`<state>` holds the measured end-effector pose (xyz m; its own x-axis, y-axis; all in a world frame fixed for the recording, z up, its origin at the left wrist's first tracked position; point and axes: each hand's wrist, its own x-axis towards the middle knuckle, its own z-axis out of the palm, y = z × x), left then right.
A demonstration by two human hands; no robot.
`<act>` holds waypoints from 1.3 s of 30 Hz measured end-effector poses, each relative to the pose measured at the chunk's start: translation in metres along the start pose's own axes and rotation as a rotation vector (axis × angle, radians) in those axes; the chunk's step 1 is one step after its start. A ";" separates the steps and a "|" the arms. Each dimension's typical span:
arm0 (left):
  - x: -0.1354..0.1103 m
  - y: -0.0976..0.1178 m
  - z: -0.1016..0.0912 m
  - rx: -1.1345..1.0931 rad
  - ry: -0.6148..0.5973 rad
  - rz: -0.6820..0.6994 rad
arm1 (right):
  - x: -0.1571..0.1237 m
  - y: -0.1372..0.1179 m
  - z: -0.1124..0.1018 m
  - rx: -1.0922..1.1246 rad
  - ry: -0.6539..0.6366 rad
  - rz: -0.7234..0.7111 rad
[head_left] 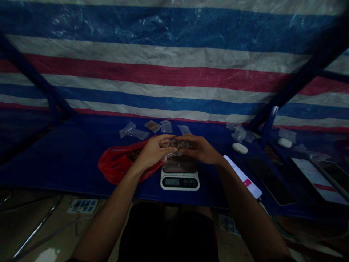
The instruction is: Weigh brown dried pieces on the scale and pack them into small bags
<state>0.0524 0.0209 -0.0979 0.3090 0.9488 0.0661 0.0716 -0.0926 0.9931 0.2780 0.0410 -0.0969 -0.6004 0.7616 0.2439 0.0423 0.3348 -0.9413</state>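
Both my hands meet above a white digital scale (180, 183) with a dark weighing plate. Between them is a small clear plastic bag (183, 144) with brownish contents, too dim to make out. My left hand (155, 149) pinches the bag from the left, and my right hand (200, 148) closes on its right end. A tiny light-coloured bit lies on the scale's plate. Beside the scale, partly under my left forearm, an open red plastic bag (111, 165) holds small dark brown pieces.
Behind my hands lie several clear bags, one filled bag (153, 126) among them. At right are a lit phone (242, 176), a dark phone (269, 182), a white oval case (240, 148) and another lit phone (316, 178). Blue frame bars slant up on both sides before a striped tarp (169, 76).
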 end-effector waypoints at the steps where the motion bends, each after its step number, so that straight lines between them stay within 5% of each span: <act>1: 0.000 0.000 -0.001 0.012 0.000 -0.005 | 0.000 0.000 0.000 0.017 -0.005 0.012; 9: 0.005 0.003 -0.005 0.074 -0.043 -0.003 | 0.005 -0.002 0.008 0.048 0.039 0.090; 17: 0.007 0.005 0.002 0.397 0.184 0.119 | 0.008 0.012 0.011 0.330 0.148 0.273; 23: 0.003 0.016 0.003 0.592 0.137 0.274 | 0.009 0.013 0.010 0.465 0.155 0.296; 29: 0.001 0.014 0.000 0.613 0.053 0.277 | 0.010 0.012 0.011 0.494 0.148 0.290; 39: 0.001 0.011 -0.003 0.636 0.114 0.321 | 0.011 0.013 0.011 0.490 0.151 0.287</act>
<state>0.0503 0.0214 -0.0869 0.3090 0.8677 0.3894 0.5427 -0.4971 0.6771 0.2630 0.0474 -0.1090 -0.4979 0.8663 -0.0396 -0.2093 -0.1644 -0.9639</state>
